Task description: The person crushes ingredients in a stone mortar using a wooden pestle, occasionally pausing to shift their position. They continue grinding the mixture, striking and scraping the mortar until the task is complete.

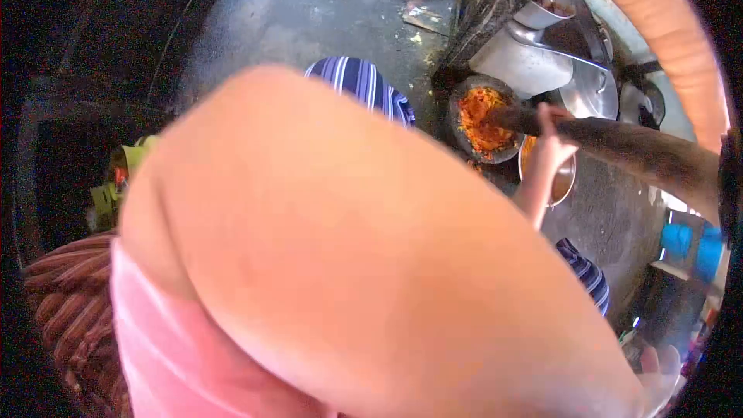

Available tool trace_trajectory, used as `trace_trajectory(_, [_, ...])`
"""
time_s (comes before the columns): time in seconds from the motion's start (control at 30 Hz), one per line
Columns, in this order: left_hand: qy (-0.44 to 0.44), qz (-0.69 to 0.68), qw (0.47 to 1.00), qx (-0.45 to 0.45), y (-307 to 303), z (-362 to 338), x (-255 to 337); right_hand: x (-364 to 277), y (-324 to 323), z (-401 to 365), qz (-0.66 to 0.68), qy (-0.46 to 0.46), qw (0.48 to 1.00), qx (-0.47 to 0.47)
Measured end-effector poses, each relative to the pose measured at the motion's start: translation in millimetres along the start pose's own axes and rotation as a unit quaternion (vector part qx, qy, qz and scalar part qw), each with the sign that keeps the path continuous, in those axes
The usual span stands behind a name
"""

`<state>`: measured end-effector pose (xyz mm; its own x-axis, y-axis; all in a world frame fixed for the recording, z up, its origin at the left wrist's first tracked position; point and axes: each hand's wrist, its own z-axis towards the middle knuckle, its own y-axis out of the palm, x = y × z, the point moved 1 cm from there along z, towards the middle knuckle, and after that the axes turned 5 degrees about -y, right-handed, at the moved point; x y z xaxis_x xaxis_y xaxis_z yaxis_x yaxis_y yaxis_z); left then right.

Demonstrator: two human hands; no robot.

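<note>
My left arm in a pink sleeve crosses close in front of the camera and covers much of the view. At its far end, my left hand (659, 368) is a small blur near the lower right edge. Beyond the arm, my right hand (554, 138) closes around a thick, dark wooden pestle (635, 145). The pestle's narrow end rests in a stone mortar (463, 91) with orange-red mash (481, 120) inside. Right beside the mortar stands a metal bowl (571, 178), partly hidden by my right hand and forearm. Striped dark-blue cloth (360, 81) shows past the arm.
Metal pots (548, 6) and large pans (592, 91) stand beyond the mortar. A rough wooden post (503, 11) slants beside them over the grey floor (309, 11). Blue objects (676, 240) are at right, a yellow-green container (133, 159) at left. A skin-toned curved band (665, 23) fills the upper right edge.
</note>
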<state>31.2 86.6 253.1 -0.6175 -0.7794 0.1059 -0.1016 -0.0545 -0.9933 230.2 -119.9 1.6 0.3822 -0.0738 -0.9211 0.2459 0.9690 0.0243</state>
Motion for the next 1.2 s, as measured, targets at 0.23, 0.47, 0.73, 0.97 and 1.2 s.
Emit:
trace_trajectory(0.23, [0.005, -0.015, 1.0, -0.018, -7, 21, 26, 48, -2, 9, -0.04, 0.003, 0.999, -0.009])
trace_trajectory(0.47, [0.057, -0.013, 0.997, 0.054, -19, 39, 56, -5, -3, 7, -0.058, 0.007, 0.998, 0.007])
trace_trajectory(0.73, [0.04, -0.009, 0.997, 0.067, -25, 27, 60, 39, 1, -4, -0.081, 0.007, 0.992, -0.094])
trace_trajectory(0.97, [0.092, -0.094, 0.983, 0.13, -21, 12, 44, -9, -14, 12, 0.002, 0.011, 1.0, -0.009])
trace_trajectory(1.2, [-0.226, -0.218, 0.945, 0.09, 66, -48, -17, 8, -16, 31, 0.014, 0.007, 1.0, 0.023])
